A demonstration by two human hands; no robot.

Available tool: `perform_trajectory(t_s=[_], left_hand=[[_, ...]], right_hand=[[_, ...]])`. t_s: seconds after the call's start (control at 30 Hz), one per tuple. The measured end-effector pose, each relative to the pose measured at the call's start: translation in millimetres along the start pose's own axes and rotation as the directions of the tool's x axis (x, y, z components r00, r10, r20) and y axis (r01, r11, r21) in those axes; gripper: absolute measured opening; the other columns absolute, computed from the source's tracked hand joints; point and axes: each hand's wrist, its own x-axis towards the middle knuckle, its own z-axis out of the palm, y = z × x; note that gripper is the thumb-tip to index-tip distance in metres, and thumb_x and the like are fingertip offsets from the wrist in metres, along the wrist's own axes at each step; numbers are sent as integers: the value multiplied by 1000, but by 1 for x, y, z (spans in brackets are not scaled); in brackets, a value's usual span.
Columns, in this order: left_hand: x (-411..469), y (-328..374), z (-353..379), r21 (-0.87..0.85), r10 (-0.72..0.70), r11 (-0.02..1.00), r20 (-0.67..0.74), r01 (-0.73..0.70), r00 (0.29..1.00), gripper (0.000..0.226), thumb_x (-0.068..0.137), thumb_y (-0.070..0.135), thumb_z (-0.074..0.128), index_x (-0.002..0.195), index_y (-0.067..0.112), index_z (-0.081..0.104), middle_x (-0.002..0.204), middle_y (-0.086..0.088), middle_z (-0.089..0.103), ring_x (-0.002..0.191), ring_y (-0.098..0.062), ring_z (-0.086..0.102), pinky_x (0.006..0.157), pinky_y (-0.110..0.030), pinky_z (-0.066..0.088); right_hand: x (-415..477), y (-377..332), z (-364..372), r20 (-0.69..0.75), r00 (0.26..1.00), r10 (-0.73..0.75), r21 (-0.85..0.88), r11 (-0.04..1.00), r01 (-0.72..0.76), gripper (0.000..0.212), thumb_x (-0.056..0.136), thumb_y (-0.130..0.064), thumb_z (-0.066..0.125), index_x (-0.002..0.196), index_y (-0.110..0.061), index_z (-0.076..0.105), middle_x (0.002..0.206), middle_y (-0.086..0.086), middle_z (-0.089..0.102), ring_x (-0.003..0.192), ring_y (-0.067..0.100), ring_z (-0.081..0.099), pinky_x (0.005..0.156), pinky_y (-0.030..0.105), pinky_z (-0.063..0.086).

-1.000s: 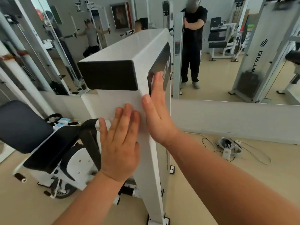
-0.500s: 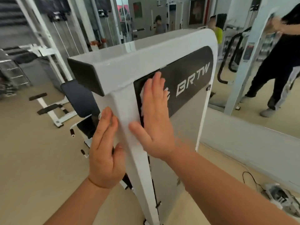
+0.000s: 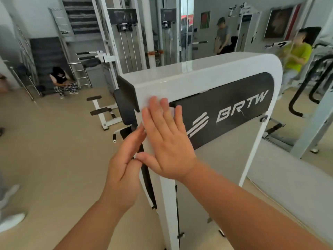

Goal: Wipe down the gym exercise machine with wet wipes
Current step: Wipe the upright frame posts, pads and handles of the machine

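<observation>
A white exercise machine housing (image 3: 198,78) with a black BRTW panel (image 3: 234,112) stands in front of me. My right hand (image 3: 165,139) lies flat, fingers straight, on the housing's near corner beside the panel, pressing a white wet wipe (image 3: 172,111) of which only thin edges show around the fingers. My left hand (image 3: 124,170) rests with straight fingers against the housing's left edge, just below and left of the right hand, its thumb touching the right thumb.
A black padded seat (image 3: 124,107) and a white bench frame (image 3: 100,112) sit behind the housing at left. A cable tower (image 3: 126,38) stands further back. Three people are around: one crouched at far left (image 3: 63,82), two at the back right.
My view has swung round to face the black panel side more squarely. The right hand has slid left off the panel onto the white corner. The left hand stays on the left edge.
</observation>
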Motion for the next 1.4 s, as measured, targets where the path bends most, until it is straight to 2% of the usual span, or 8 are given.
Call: perform_trajectory(t_s=[0.23, 0.43, 0.63, 0.87, 1.07, 1.2, 1.3, 1.4], left_hand=[[1, -15, -11, 13, -63, 998, 85, 62, 994, 71, 85, -2, 35, 152, 24, 41, 156, 15, 44, 147, -8, 35, 122, -43, 28], [2, -18, -9, 44, 52, 997, 112, -57, 992, 70, 86, -7, 34, 152, 15, 39, 155, 15, 45, 144, -5, 40, 113, -17, 34], [3, -5, 0, 417, 212, 887, 8, -196, 977, 73, 83, 10, 49, 154, 18, 35, 165, 7, 27, 153, -12, 24, 122, -46, 28], [37, 20, 19, 637, 451, 720, -128, -276, 883, 78, 82, 17, 42, 157, 12, 23, 166, 4, 15, 154, -19, 20, 120, -54, 29], [39, 16, 34, 736, 458, 650, -183, -188, 870, 84, 81, 15, 41, 160, 10, 14, 168, 6, 6, 155, -12, 11, 122, -47, 26], [41, 17, 34, 728, 506, 650, -198, -220, 840, 76, 81, 5, 39, 155, -3, 21, 164, -10, 18, 155, -16, 17, 122, -23, 21], [42, 16, 27, 727, 534, 636, -174, -258, 827, 73, 82, 3, 40, 153, -4, 26, 162, -11, 24, 153, -18, 24, 122, -29, 27], [42, 16, 20, 822, 551, 516, -103, -242, 828, 77, 80, 8, 48, 154, 0, 26, 163, -12, 24, 151, -27, 28, 123, -50, 24]], right_hand=[[43, 38, -24, -182, 861, 474, 134, 880, -456, 98, 99, -69, 12, 160, 8, 3, 167, 30, -6, 157, 40, -13, 126, 56, -8], [34, -4, -20, -8, 1000, 15, -6, 1000, -15, 94, 96, -66, 16, 155, 6, 6, 165, 33, 5, 153, 41, -11, 125, 64, 1], [42, 49, -47, -41, 916, 399, 37, 917, -398, 98, 99, -72, 9, 161, 3, 3, 170, 23, -6, 158, 33, -13, 127, 54, -7], [95, 45, -76, 232, 970, -72, 1, 997, 74, 87, 94, -72, 30, 149, -7, 50, 154, 10, 52, 144, 24, 46, 126, 45, 23], [96, 111, -102, 346, 925, 157, -125, 985, -121, 113, 73, -98, 17, 143, -19, 58, 153, 0, 53, 135, 25, 55, 117, 38, 35], [110, 55, -96, 431, 900, -68, -36, 995, 92, 122, 62, -98, 26, 151, -18, 48, 161, 2, 42, 145, 17, 44, 115, 33, 36], [105, 65, -87, 336, 935, -117, -16, 991, 130, 116, 69, -95, 32, 150, -13, 51, 156, 5, 49, 139, 22, 53, 112, 39, 41], [82, 120, -83, 185, 977, 106, -65, 993, -96, 100, 77, -88, 40, 141, -13, 60, 147, 5, 59, 131, 28, 58, 112, 43, 39]])
